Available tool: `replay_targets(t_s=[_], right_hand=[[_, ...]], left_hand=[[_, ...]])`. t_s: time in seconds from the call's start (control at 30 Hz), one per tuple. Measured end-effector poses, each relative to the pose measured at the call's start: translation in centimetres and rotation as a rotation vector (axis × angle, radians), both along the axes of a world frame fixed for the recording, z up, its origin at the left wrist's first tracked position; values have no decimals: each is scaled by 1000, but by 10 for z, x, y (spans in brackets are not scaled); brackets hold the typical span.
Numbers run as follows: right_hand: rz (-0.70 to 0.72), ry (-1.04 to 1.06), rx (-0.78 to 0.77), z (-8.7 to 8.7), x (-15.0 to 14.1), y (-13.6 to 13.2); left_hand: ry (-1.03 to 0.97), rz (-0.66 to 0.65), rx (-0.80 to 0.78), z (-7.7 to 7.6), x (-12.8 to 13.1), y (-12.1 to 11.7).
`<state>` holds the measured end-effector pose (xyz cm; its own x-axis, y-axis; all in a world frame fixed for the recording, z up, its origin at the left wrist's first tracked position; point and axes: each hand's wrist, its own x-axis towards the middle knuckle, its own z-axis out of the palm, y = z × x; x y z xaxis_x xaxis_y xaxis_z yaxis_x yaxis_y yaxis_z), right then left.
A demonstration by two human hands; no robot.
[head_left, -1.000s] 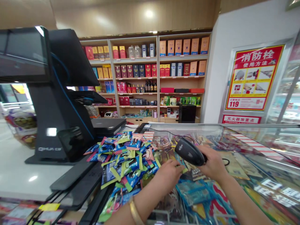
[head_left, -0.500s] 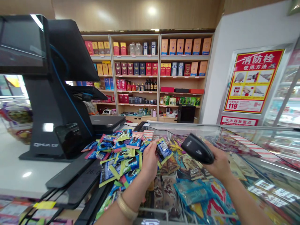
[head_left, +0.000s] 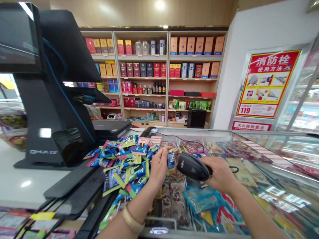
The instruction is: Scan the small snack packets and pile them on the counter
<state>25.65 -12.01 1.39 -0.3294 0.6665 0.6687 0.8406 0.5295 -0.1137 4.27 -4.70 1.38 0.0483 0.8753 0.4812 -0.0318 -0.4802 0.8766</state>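
Between the thumb and fingers of my left hand (head_left: 159,167) is a small blue and yellow-green snack packet (head_left: 171,159), its printed back turned to the right. My right hand (head_left: 219,174) is wrapped round the handle of a black barcode scanner (head_left: 193,167), whose head points left at the packet, a short gap away. A heap of similar packets (head_left: 129,166) in blue, green and pink lies just left of my left hand. Both hands are above the glass top of a freezer case (head_left: 269,186).
A black cash register (head_left: 57,99) stands on the white counter (head_left: 22,184) at the left. Bagged goods (head_left: 204,202) lie in the freezer below. The scanner's cable (head_left: 179,136) runs across the back. Shelves of boxes (head_left: 144,69) and a red fire-hydrant poster (head_left: 269,83) are beyond.
The scanner in my right hand has moved left and turned toward the packet, and the gap between them has shrunk. The packet is now more upright. The view has shifted slightly.
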Motion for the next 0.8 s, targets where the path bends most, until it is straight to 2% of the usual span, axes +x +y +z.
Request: replay_targets(t_s=[0.13, 0.27, 0.4, 0.53, 0.67, 0.73, 0.8], right_hand=[[-9, -1, 13, 0, -1, 1], [-15, 3, 149, -3, 3, 4], [-44, 26, 267, -7, 12, 8], [-77, 43, 316, -10, 20, 13], [-102, 55, 352, -13, 24, 15], [-107, 57, 361, -13, 24, 16], [-112, 69, 359, -13, 25, 16]], left_hand=[[20, -10, 26, -2, 1, 2], [100, 30, 135, -3, 2, 0], [265, 94, 431, 6, -8, -10], [489, 224, 723, 26, -44, -8], [658, 425, 707, 38, -93, 24], [768, 490, 627, 34, -111, 42], [915, 457, 542, 25, -123, 55]])
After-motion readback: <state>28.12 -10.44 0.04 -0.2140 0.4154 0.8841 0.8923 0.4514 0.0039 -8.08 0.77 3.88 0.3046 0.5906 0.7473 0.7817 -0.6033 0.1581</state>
